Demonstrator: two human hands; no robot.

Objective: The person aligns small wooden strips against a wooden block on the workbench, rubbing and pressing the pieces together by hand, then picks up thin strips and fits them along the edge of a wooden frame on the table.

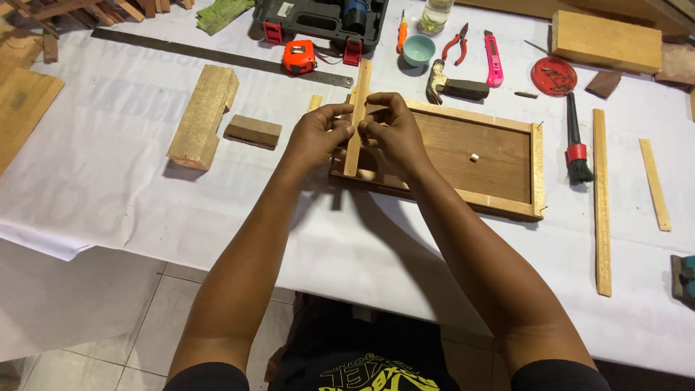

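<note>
Both my hands pinch a thin light wooden strip that stands lengthwise over the left end of a shallow wooden frame with a dark brown panel. My left hand grips the strip from the left, my right hand from the right, fingertips nearly meeting on it. The strip's far end reaches toward the steel ruler. A small pale chip lies on the dark panel inside the frame.
On the white cloth: a notched wood block, a small dark block, orange tape measure, hammer, teal cup, pliers, pink cutter, red lid, brush, two long strips, tool case.
</note>
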